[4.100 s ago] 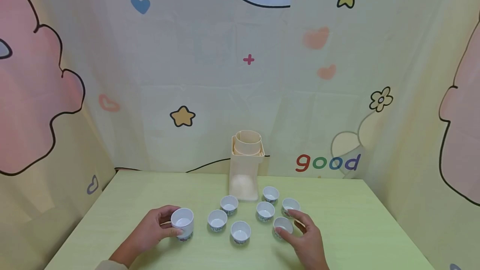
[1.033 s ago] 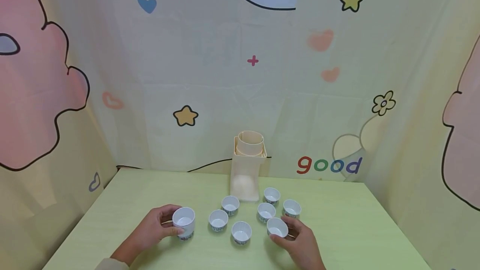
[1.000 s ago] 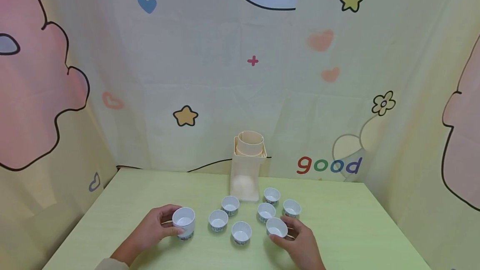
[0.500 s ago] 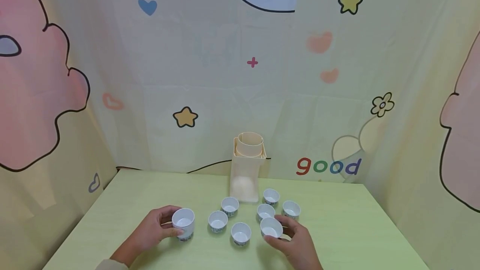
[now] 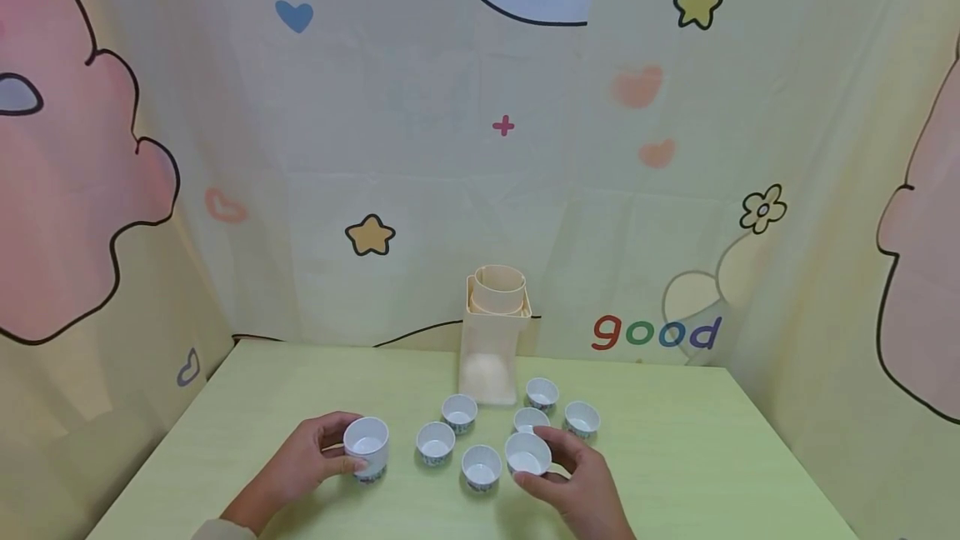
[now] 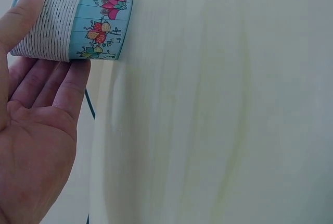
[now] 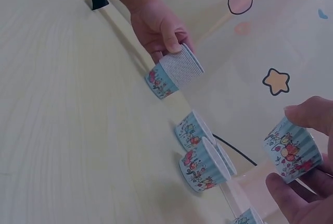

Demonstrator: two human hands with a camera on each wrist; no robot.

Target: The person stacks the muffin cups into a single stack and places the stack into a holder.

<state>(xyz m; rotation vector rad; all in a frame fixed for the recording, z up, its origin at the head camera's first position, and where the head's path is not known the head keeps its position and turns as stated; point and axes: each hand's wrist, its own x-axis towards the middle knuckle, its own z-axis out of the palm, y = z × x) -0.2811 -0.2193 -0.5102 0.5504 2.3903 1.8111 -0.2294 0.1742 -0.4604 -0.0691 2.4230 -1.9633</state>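
My left hand (image 5: 339,450) grips a taller white cup (image 5: 366,445) standing on the green table (image 5: 690,457); in the left wrist view the left hand (image 6: 49,41) has thumb and fingers around the ribbed cup (image 6: 73,21) with its blue patterned band. My right hand (image 5: 553,463) pinches a small white cup (image 5: 527,453) and holds it just above the table, next to the other small cups (image 5: 480,466). The right wrist view shows the right hand (image 7: 296,153) with this small cup (image 7: 292,151) between thumb and fingers, off the surface.
Several small cups (image 5: 458,412) stand in a loose cluster mid-table, two of them (image 7: 205,166) near the held one. A tall beige container (image 5: 491,336) with white grains stands behind them by the printed curtain. A black cable (image 7: 237,151) runs along the table's far edge.
My right hand has taken hold of a small cup on the right of the cluster, lifted it and carried it leftward. The left hand and its cup have stayed put.
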